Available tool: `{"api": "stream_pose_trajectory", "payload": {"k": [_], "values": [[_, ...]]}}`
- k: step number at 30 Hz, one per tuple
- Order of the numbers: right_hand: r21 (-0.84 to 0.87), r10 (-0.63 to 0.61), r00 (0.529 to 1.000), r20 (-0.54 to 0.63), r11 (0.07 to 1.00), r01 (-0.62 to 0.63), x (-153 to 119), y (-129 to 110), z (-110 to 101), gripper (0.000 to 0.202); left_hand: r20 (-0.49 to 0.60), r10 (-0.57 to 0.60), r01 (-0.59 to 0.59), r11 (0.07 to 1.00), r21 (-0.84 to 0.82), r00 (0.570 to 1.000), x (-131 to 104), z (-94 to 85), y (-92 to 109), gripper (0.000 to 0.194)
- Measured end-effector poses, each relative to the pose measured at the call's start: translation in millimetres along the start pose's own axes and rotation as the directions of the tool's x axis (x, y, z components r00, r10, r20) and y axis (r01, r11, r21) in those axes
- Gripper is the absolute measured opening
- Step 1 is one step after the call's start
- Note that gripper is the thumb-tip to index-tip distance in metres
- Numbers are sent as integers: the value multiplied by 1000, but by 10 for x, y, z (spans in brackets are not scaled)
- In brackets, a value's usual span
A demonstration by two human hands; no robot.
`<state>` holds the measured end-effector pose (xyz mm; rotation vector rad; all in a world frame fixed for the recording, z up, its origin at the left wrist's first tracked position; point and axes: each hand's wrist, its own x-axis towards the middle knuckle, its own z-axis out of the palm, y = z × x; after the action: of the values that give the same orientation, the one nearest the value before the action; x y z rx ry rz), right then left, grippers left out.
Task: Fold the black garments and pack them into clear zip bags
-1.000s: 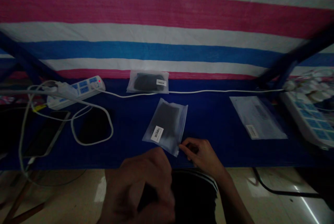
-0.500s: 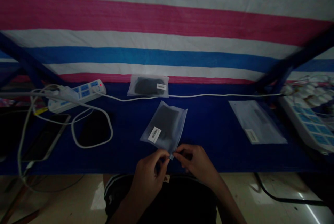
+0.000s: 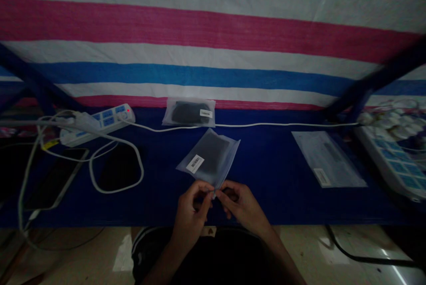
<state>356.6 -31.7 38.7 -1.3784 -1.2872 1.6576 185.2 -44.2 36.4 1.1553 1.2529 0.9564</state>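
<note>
The fingers of the left hand point(image 3: 189, 212) and the right hand point(image 3: 245, 207) are bent, with thumb and forefinger of each pinching the near corner of a frosted bag point(image 3: 214, 154). The two grips are side by side, nearly touching. The bag is located close to the front edge of the bench point(image 3: 266, 187), near mid-length; a dark item shows through its film.

A white barcode label point(image 3: 195, 163) is on the bag's left portion (its print is too small to read). A second frosted bag point(image 3: 188, 113), with dark contents and a barcode label, is at the rear edge. A third frosted bag point(image 3: 336, 158) lies flat toward the right end; its label is illegible.

A white cable point(image 3: 266, 124) runs along the rear edge, passing the second bag's near side. A left power strip point(image 3: 108, 119) shows a red light; a phone point(image 3: 60, 178) lies near the front left corner. A right power strip point(image 3: 392, 156) with clustered plugs occupies the right end.
</note>
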Motion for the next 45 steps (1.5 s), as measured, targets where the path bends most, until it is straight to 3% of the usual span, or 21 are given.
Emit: {"api": "stream_pose_trajectory", "payload": {"k": [7, 22, 30, 36, 45], "values": [[38, -19, 1000, 22, 999, 18, 1, -1, 8, 38, -24, 97, -97, 995, -11, 995, -44, 24, -52, 15], [96, -12, 987, -161, 995, 28, 36, -70, 45, 43, -84, 149, -156, 984, -86, 985, -128, -63, -87, 16], [194, -15, 966, -260, 979, 67, 95, 7, -6, 45, -95, 148, -160, 978, -136, 984, -151, -85, -145, 20], [323, -3, 944, -329, 939, 115, 119, 47, -59, 44, -58, 108, -112, 991, -75, 993, -323, -262, -227, 25], [329, -18, 933, -358, 933, 144, 156, 46, -92, 43, -84, -21, 22, 1000, 8, 996, -674, -602, -434, 24]]}}
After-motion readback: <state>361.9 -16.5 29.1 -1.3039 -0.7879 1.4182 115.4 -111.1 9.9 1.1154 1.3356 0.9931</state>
